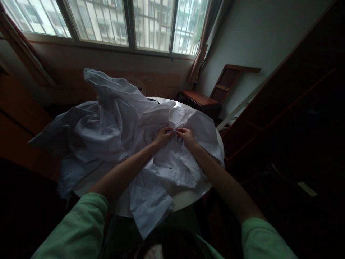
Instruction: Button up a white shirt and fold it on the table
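Note:
A crumpled white shirt (172, 163) lies spread over a round white table (185, 199), one sleeve-like end hanging past the near edge. My left hand (164, 136) and my right hand (187, 136) meet near its middle, both pinching the fabric with fingertips almost touching. Whatever small part lies between the fingers is too small to make out. More white cloth (110, 122) is heaped on the left and droops over the table's side; whether it belongs to the same shirt I cannot tell.
Beyond the table, a wooden chair (201, 97) stands near the wall at the right. A long cardboard box (164, 84) leans below the barred window (153, 27). Dark wooden furniture (269, 97) is close on the right, with an orange-brown panel (21, 126) at the left.

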The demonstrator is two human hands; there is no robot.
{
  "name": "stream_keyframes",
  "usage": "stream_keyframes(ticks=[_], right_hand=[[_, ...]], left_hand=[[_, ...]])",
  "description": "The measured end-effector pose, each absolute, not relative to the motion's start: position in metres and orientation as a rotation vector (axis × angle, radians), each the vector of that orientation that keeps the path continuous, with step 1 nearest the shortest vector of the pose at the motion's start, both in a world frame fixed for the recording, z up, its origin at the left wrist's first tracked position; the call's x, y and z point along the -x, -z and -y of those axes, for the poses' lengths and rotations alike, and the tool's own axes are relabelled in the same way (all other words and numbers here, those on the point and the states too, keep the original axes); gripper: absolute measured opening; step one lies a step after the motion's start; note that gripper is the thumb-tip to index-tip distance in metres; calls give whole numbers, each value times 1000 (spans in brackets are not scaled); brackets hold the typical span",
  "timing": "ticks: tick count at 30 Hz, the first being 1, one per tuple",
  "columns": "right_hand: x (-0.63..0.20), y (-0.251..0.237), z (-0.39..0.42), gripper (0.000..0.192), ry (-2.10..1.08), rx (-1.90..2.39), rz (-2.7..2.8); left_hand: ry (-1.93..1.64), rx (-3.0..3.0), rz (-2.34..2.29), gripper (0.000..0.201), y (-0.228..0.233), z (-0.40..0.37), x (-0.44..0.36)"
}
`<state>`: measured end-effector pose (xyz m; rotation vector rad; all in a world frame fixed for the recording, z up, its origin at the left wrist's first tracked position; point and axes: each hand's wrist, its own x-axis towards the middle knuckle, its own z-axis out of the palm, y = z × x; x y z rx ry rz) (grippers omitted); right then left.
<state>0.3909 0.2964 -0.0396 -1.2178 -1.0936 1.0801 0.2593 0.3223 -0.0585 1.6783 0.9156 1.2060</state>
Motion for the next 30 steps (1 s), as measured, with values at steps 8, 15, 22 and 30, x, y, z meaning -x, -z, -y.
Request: stream_keyframes(ticks=[8,15,22,30], right_hand=[[-392,40,-297,19,-1111,1196,1108],[-387,42,-297,13,-1046,1176,1147],[-385,47,-297,12,-1000,1155,1169],[-384,51,-295,16,-975,1143,1190]], left_hand=[[-1237,-1620,-914,22,51,-317,-261],[-1341,-1666,-908,21,49,-311,-262],[-1295,-1508,-897,26,51,-314,-259],[-1301,-1448,-969,22,48,-311,-258]])
